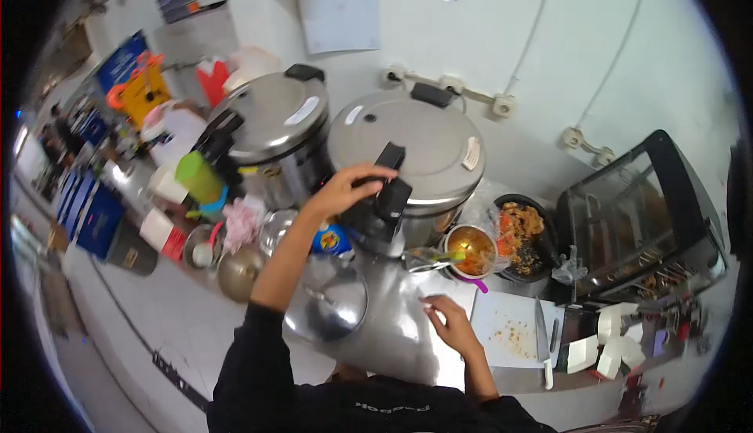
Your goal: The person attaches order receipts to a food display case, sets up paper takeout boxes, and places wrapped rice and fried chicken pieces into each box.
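Observation:
My left hand [353, 187] reaches forward and its fingers are closed on the black handle [394, 190] at the front of a large steel rice cooker [416, 143]. The lid of this cooker is down. My right hand [451, 325] hovers above the steel counter [400, 300], fingers loosely bent and apart, with nothing visible in it. Ahead of it stands a pot of orange-brown sauce [473, 254] with a utensil resting across it. A round metal lid [333, 303] lies on the counter below my left forearm.
A second steel cooker [271, 115] stands to the left. On the right are a black pan of food [525, 237], a white cutting board [506, 327] with crumbs, a knife [543, 339], a glass display case [635, 221] and white paper boxes [620, 347]. A green-topped bottle [200, 176] stands left.

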Motion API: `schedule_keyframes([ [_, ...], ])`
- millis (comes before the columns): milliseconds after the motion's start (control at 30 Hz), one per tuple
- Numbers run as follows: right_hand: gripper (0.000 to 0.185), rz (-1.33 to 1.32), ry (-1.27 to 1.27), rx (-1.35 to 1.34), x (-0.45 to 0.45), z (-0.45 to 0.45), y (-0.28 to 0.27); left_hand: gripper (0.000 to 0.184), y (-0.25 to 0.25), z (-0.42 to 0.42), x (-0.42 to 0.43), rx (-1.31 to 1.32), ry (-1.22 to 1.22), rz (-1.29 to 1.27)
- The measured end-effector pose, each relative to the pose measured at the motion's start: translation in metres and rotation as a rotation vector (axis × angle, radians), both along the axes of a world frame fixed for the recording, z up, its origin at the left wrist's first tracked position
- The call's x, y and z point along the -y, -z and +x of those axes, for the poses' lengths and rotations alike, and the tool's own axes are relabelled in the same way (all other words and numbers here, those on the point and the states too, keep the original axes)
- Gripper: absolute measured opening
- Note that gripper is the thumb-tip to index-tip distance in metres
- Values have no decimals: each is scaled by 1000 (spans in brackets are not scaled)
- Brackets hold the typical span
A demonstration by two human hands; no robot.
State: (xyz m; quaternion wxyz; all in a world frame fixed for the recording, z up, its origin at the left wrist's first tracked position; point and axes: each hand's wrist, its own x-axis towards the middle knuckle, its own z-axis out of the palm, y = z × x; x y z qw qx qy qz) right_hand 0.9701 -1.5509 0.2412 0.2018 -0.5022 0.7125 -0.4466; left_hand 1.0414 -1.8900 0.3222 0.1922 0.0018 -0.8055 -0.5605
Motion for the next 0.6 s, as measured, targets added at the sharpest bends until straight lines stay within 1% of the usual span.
schedule_keyframes([
  [33,18,21,8,13,2,3,-2,39,7,-4,7,-59,-11,-93],
  [67,17,47,44,78,4,4,-7,41,3,-7,4,-115,-6,-105],
  [100,17,98,56,90,9,0,-17,44,-13,-8,2,-169,-4,-117],
  [133,16,154,65,107,12,-6,-26,67,-31,-11,3,-119,19,-125],
  [167,16,223,70,135,12,-13,-33,81,-57,-14,5,-152,22,-189],
  [200,15,192,53,117,16,-24,-38,94,-84,-20,10,-177,24,-243],
  [233,14,110,60,95,30,-32,-59,104,-108,-33,19,-152,35,-202],
  [267,14,62,45,9,46,-44,-81,107,-120,-59,35,-356,67,-269],
  [300,13,54,86,-62,66,-55,-103,109,-155,-65,37,-146,83,-114],
  [333,14,46,86,-135,90,-68,-123,111,-174,-84,45,-182,118,-2],
  [367,17,32,69,-127,116,-85,-127,104,-189,-109,67,-157,92,-81],
  [433,19,30,47,-152,177,-119,-131,86,-227,-135,79,-136,59,-144],
  [467,22,36,4,-173,212,-138,-123,81,-247,-148,85,-126,42,-176],
  [500,28,111,-76,-274,243,-164,-103,74,-261,-166,98,-75,124,-153],
  [533,45,145,-166,-554,272,-199,-68,68,-274,-181,108,-20,205,-133],
  [567,55,480,-196,-685,309,-218,-53,62,-279,-191,117,45,285,-117],
  [600,65,824,-230,-813,332,-228,-47,56,-281,-195,117,59,279,-107],
])
